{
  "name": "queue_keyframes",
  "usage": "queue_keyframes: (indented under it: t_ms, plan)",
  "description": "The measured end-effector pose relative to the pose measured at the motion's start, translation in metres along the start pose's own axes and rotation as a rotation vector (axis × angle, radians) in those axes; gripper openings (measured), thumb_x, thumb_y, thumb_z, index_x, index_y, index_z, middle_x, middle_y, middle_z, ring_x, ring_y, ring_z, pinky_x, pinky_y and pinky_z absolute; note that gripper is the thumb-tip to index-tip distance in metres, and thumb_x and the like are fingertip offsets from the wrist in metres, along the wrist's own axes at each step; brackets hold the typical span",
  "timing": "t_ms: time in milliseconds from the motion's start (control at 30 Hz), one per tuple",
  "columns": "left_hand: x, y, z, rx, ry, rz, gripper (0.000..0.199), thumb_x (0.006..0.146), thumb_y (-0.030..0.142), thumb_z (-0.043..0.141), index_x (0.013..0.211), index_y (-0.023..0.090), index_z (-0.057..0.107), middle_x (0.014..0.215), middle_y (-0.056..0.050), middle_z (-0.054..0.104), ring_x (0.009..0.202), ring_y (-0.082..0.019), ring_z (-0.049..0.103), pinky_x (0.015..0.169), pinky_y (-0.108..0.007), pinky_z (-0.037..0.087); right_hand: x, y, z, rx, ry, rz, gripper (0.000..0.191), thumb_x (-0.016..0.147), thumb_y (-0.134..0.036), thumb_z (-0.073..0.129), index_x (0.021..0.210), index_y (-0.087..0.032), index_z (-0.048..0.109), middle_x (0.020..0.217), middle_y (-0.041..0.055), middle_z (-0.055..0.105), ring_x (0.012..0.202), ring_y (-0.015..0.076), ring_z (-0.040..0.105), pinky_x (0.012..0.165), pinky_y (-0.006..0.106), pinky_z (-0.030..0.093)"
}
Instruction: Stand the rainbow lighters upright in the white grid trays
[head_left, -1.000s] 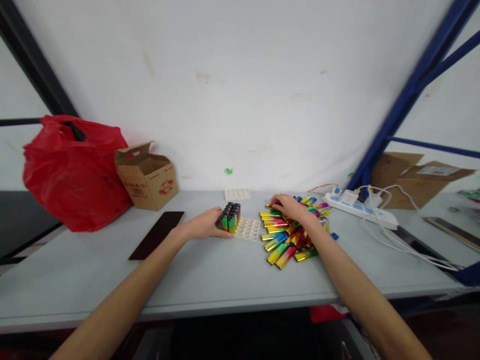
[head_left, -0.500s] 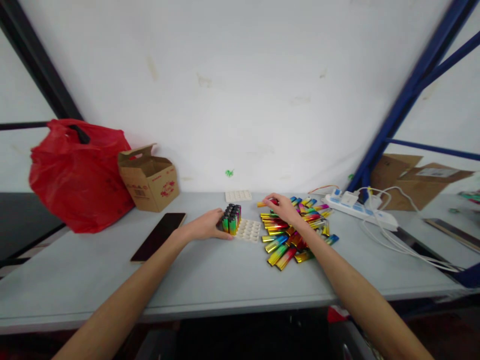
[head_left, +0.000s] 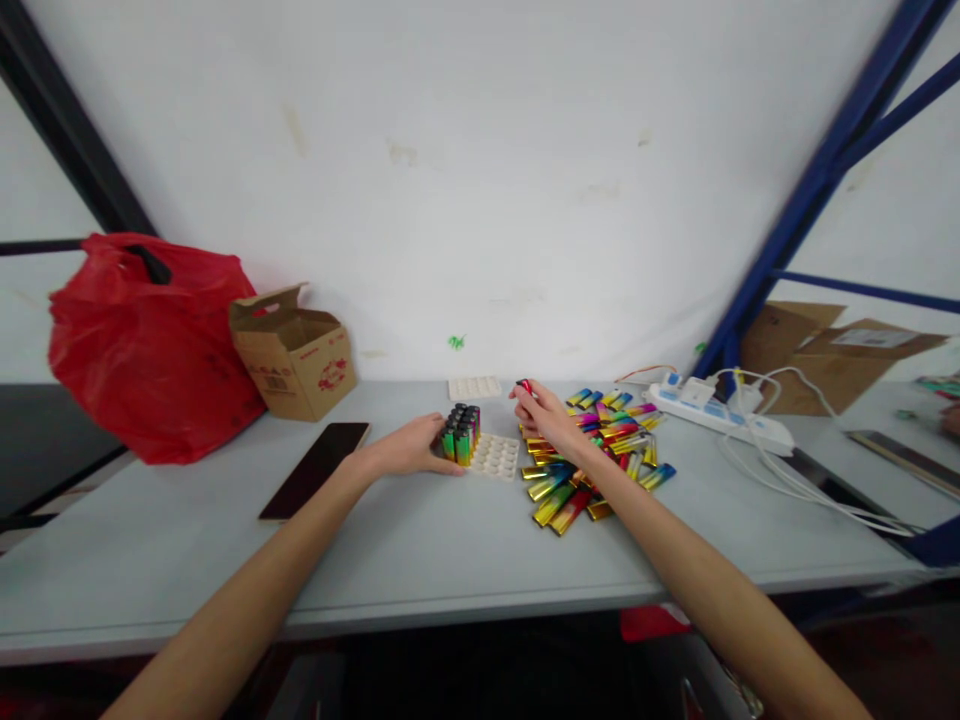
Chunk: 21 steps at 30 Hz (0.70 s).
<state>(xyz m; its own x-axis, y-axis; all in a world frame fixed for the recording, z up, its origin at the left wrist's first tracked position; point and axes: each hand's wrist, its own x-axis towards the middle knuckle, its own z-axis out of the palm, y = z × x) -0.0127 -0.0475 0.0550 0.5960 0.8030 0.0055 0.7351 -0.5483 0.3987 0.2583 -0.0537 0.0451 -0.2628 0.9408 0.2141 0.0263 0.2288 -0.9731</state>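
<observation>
Several shiny lighters [head_left: 463,435] with black tops stand upright in the left part of a white tray with round holes [head_left: 496,456]. My left hand [head_left: 420,445] curves around the tray's left end, its thumb along the front and its fingers behind, and steadies it. Bare holes show in the tray's right part. Raised just right of the tray, my right hand [head_left: 541,410] pinches a red lighter [head_left: 524,385] whose dark end points up. Beneath and beside that hand lies a loose heap of colourful metallic lighters [head_left: 562,500].
A second white tray [head_left: 475,388] lies by the wall. On the left are a dark phone-like slab [head_left: 315,470], an open carton [head_left: 296,365] and a red plastic bag [head_left: 154,350]. A power strip [head_left: 720,415] with white cables lies right of the heap.
My right hand has lifted a lighter from the heap and moved slightly left toward the tray, turning the lighter upright. My left hand stays at the tray.
</observation>
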Motion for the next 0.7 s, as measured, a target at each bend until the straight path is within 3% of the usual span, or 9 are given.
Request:
queue_keyframes:
  t_ms: [67,200,300,500,700]
  plan:
    - [0.0,0.0,0.0,-0.003,0.005,0.001,0.072,0.066,0.07,0.078,0.113,0.017,0.064,0.117,-0.012,0.069,0.105,-0.032,0.063,0.095,-0.04,0.05,-0.001,-0.001,0.002,-0.074,0.05,0.003,0.048,0.089,-0.072,0.051,0.092,-0.024,0.049,0.059,-0.0105,0.031,0.045,0.009,0.026,0.044,0.022,0.024]
    - [0.0,0.0,0.001,-0.002,0.022,0.003,0.073,0.065,0.071,0.078,0.111,0.016,0.066,0.114,-0.011,0.07,0.103,-0.032,0.065,0.092,-0.038,0.051,-0.004,0.003,0.004,-0.359,0.192,-0.108,0.055,0.091,-0.072,0.045,0.068,-0.023,0.043,0.059,-0.0054,0.035,0.054,0.0114,0.034,0.05,0.025,0.027]
    - [0.0,0.0,0.001,-0.003,0.031,0.013,0.073,0.064,0.071,0.078,0.111,0.017,0.066,0.115,-0.012,0.07,0.104,-0.032,0.065,0.093,-0.038,0.051,-0.006,0.006,0.005,-0.512,0.259,-0.159,0.056,0.092,-0.067,0.045,0.06,-0.023,0.035,0.058,-0.0044,0.03,0.057,0.0115,0.032,0.054,0.027,0.023]
    - [0.0,-0.001,0.002,0.017,0.015,0.002,0.071,0.066,0.07,0.077,0.11,0.016,0.066,0.117,-0.012,0.069,0.106,-0.033,0.064,0.094,-0.039,0.051,-0.008,0.007,0.01,-0.619,0.307,-0.174,0.041,0.09,-0.048,0.043,0.058,-0.023,0.035,0.055,-0.0047,0.033,0.056,0.0118,0.035,0.056,0.028,0.023]
    - [-0.001,0.002,0.0,-0.005,0.007,0.007,0.075,0.067,0.07,0.076,0.117,0.015,0.064,0.118,-0.012,0.069,0.107,-0.033,0.064,0.096,-0.039,0.05,-0.01,0.003,0.012,-0.623,0.254,-0.216,0.042,0.098,-0.054,0.043,0.072,-0.022,0.046,0.061,-0.0045,0.047,0.06,0.0134,0.045,0.06,0.027,0.032]
